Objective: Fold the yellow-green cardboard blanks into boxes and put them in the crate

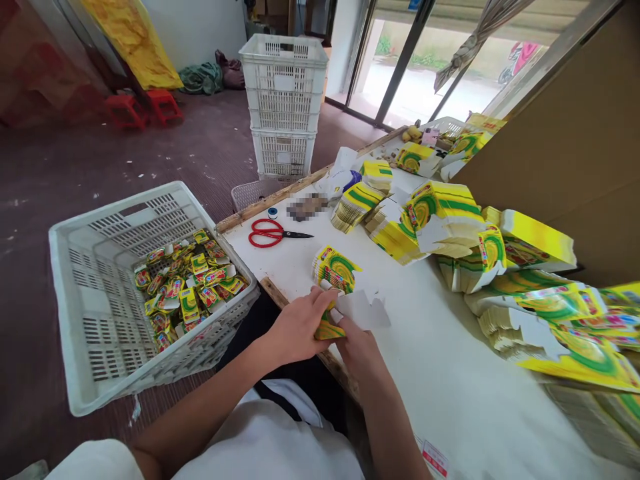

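Observation:
My left hand [295, 328] and my right hand [361, 347] meet at the table's near edge, both gripping one small yellow and green carton [327, 327] whose white flaps [364, 311] stick out to the right. Just behind the hands lies a short stack of flat cartons [334, 268] with the same print. Left of the table stands a white plastic crate [95, 320] holding several folded small cartons [186, 288].
Red-handled scissors [273, 233] and a small tape roll [273, 213] lie on the white table [440, 373]. Piles of flat yellow cartons [440, 220] run along the right. Stacked white crates [284, 100] stand behind; a brown cardboard wall [575, 153] rises at right.

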The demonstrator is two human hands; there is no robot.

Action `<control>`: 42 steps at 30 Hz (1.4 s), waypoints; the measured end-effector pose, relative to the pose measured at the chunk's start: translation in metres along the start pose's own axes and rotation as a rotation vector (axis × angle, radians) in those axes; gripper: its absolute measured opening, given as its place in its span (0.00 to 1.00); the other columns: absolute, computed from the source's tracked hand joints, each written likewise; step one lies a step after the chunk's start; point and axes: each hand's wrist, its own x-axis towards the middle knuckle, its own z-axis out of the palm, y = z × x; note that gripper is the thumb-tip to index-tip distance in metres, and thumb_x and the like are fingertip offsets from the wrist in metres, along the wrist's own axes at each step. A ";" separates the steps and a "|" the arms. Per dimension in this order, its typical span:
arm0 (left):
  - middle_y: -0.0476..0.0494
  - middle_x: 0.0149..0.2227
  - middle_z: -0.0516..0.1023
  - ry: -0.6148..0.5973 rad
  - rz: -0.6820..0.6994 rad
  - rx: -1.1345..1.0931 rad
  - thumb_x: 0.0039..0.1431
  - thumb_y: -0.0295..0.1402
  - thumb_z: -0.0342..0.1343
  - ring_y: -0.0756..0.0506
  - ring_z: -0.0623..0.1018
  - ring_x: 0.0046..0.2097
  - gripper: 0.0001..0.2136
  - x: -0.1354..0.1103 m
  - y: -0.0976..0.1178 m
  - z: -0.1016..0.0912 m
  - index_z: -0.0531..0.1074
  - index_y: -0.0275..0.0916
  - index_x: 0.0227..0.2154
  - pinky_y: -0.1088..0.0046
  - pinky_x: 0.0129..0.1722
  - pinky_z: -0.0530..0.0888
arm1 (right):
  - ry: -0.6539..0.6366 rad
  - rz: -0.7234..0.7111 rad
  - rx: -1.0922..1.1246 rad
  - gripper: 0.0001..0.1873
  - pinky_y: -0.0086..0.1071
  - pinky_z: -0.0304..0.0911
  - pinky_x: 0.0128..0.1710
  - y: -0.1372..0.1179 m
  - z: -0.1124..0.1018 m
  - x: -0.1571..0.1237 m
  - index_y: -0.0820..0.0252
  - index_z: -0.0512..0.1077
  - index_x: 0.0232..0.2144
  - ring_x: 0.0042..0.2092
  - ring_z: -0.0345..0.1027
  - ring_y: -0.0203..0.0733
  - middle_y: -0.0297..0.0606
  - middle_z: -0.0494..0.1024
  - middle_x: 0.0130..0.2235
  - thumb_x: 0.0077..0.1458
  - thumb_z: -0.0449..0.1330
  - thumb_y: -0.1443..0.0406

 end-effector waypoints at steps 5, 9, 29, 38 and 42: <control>0.42 0.52 0.68 0.043 0.021 -0.051 0.46 0.28 0.61 0.40 0.75 0.48 0.29 -0.003 0.001 0.003 0.59 0.46 0.52 0.63 0.46 0.72 | -0.024 -0.066 -0.065 0.29 0.40 0.74 0.38 -0.005 0.000 -0.003 0.53 0.70 0.53 0.43 0.76 0.48 0.42 0.81 0.41 0.56 0.52 0.45; 0.42 0.46 0.73 -0.012 -0.053 -0.124 0.42 0.26 0.59 0.38 0.77 0.43 0.30 -0.001 -0.002 0.004 0.59 0.43 0.52 0.62 0.42 0.73 | -0.054 -0.222 -0.309 0.28 0.44 0.69 0.50 -0.002 -0.006 -0.009 0.53 0.66 0.57 0.54 0.70 0.49 0.42 0.78 0.50 0.59 0.51 0.50; 0.48 0.37 0.78 0.498 -0.454 -1.075 0.34 0.39 0.70 0.45 0.78 0.37 0.25 0.007 -0.025 -0.018 0.69 0.39 0.38 0.67 0.38 0.76 | -0.020 -0.594 -0.866 0.29 0.45 0.66 0.56 0.009 -0.029 -0.003 0.45 0.66 0.57 0.65 0.56 0.48 0.37 0.55 0.68 0.58 0.50 0.75; 0.54 0.26 0.76 0.464 -0.531 -1.253 0.28 0.33 0.73 0.51 0.75 0.25 0.24 0.006 -0.012 -0.020 0.70 0.37 0.32 0.76 0.26 0.74 | -0.115 -0.617 -0.799 0.20 0.45 0.65 0.55 -0.001 -0.034 -0.003 0.50 0.74 0.45 0.61 0.63 0.48 0.41 0.64 0.63 0.55 0.54 0.75; 0.53 0.27 0.77 0.441 -0.521 -1.253 0.29 0.34 0.73 0.51 0.76 0.26 0.25 0.007 -0.014 -0.023 0.69 0.38 0.33 0.75 0.27 0.74 | -0.171 -0.537 -0.720 0.17 0.48 0.61 0.57 -0.002 -0.035 -0.005 0.53 0.71 0.46 0.64 0.58 0.51 0.45 0.63 0.64 0.55 0.57 0.71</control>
